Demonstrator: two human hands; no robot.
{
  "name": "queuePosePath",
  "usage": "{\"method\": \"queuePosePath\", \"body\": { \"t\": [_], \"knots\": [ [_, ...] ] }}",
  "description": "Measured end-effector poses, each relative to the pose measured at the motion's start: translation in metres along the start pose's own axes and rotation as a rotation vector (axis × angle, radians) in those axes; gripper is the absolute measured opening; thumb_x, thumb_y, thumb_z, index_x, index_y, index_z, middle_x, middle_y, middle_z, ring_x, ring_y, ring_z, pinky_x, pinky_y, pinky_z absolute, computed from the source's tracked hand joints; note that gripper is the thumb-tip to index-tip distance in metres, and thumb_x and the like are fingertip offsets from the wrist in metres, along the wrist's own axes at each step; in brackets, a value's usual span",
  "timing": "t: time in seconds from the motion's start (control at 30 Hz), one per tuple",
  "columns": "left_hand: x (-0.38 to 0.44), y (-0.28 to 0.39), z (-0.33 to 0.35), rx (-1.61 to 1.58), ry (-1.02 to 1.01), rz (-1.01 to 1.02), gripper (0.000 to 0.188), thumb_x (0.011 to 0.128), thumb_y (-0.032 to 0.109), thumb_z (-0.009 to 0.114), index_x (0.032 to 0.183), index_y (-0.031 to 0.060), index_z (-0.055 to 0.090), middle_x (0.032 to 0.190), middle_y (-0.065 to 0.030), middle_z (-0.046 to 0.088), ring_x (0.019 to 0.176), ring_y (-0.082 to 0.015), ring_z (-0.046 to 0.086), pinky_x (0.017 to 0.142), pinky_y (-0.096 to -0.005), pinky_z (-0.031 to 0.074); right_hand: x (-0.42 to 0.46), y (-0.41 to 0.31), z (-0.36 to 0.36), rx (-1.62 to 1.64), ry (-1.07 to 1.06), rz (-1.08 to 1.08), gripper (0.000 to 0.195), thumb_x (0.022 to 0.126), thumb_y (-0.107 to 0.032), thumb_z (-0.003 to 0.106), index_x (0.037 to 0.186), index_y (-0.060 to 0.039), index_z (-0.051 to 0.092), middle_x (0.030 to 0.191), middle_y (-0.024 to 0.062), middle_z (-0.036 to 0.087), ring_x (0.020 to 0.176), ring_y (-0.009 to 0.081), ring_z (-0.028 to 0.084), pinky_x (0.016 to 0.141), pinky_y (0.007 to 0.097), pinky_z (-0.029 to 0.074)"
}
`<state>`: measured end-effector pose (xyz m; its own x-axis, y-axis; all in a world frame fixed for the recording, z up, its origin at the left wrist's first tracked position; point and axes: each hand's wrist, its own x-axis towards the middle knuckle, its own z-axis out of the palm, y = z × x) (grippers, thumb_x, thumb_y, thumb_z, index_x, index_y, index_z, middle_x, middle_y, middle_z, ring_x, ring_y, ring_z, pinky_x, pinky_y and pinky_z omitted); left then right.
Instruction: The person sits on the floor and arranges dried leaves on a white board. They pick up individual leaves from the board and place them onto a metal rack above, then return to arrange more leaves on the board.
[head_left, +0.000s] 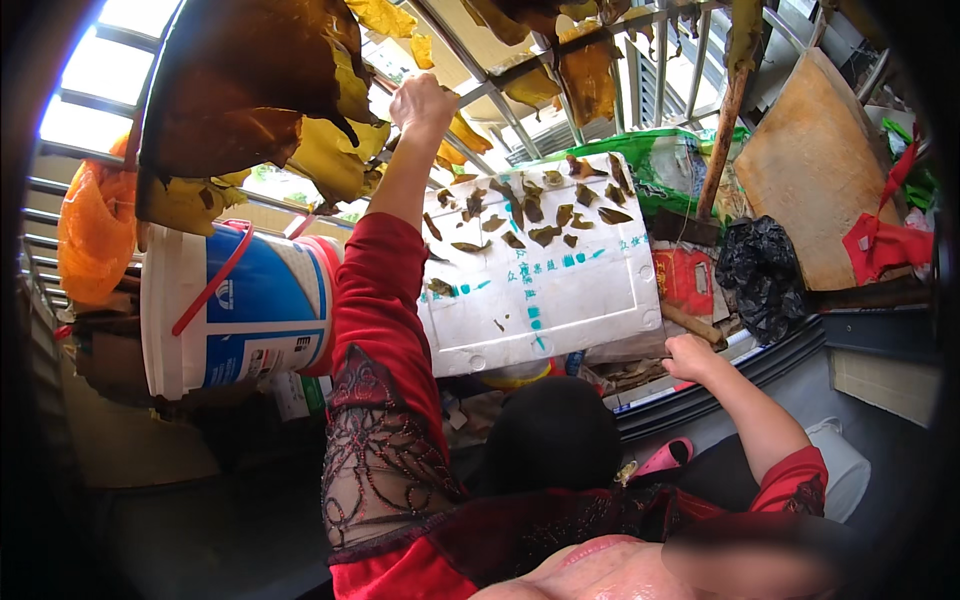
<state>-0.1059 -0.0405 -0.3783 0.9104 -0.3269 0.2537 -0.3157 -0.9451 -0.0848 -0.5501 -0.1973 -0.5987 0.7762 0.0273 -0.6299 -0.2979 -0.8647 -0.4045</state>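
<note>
My left hand (423, 103) is raised to the metal bars at the top, fingers curled beside hanging yellow-brown sheets (330, 161) of what looks like dried peel or leaf; whether it grips a piece or a bar is unclear. My right hand (688, 358) is low at the right, fingers bent at the front ledge, close to the foam lid's corner; I cannot tell whether it holds anything. Between my arms lies a white foam box lid (555, 300) with green print, slightly tilted, with several dark dried pieces (545, 235) scattered over its upper half.
A white-and-blue paint bucket (262, 300) with a red handle lies at the left, near an orange mesh bag (97, 217). Window bars (517, 124) run behind. To the right are a stick (724, 142), a black plastic bag (761, 274), a worn board (817, 180) and a red cloth (889, 247).
</note>
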Motion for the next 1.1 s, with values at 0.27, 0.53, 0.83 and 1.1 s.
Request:
{"method": "queuePosePath", "body": {
  "t": [0.27, 0.53, 0.83, 1.1],
  "knots": [
    [0.004, 0.007, -0.004, -0.181, 0.018, -0.211, 0.029, 0.075, 0.03, 0.054, 0.086, 0.0075, 0.068, 0.09, -0.0127, 0.066, 0.089, -0.0259, 0.063, 0.076, -0.0365, 0.05, 0.001, 0.0, 0.001, 0.023, 0.061, -0.031, 0.027, 0.074, -0.026, 0.063, 0.086, -0.0016, 0.063, 0.087, 0.021, 0.063, 0.086, 0.0362, 0.06, 0.077, 0.0435, 0.048],
    [-0.018, 0.001, -0.013, -0.079, 0.165, -0.053, 0.028, 0.076, 0.031, 0.053, 0.088, 0.0109, 0.067, 0.086, -0.0134, 0.066, 0.083, -0.0287, 0.063, 0.075, -0.0404, 0.048, -0.003, 0.002, 0.002, 0.029, 0.077, -0.022, 0.026, 0.074, -0.026, 0.064, 0.084, -0.0023, 0.063, 0.085, 0.0206, 0.062, 0.085, 0.0364, 0.059, 0.076, 0.0439, 0.047],
    [-0.074, 0.011, 0.034, -0.07, 0.153, 0.068, 0.02, 0.071, 0.021, 0.062, 0.086, 0.0088, 0.062, 0.088, -0.01, 0.06, 0.079, -0.031, 0.063, 0.069, -0.041, 0.05, -0.002, -0.006, -0.003, 0.008, 0.01, -0.027, 0.03, 0.076, -0.028, 0.062, 0.088, -0.0011, 0.062, 0.091, 0.0215, 0.063, 0.09, 0.0362, 0.06, 0.079, 0.0432, 0.048],
    [-0.09, 0.016, 0.055, -0.167, 0.039, 0.014, 0.039, 0.077, 0.034, 0.062, 0.102, 0.0058, 0.056, 0.1, -0.0152, 0.056, 0.091, -0.0325, 0.059, 0.076, -0.0416, 0.047, -0.004, -0.004, -0.003, 0.013, -0.002, -0.004, 0.031, 0.076, -0.028, 0.062, 0.09, -0.0011, 0.063, 0.092, 0.0221, 0.062, 0.091, 0.0363, 0.059, 0.08, 0.0432, 0.048]
  ]
}}
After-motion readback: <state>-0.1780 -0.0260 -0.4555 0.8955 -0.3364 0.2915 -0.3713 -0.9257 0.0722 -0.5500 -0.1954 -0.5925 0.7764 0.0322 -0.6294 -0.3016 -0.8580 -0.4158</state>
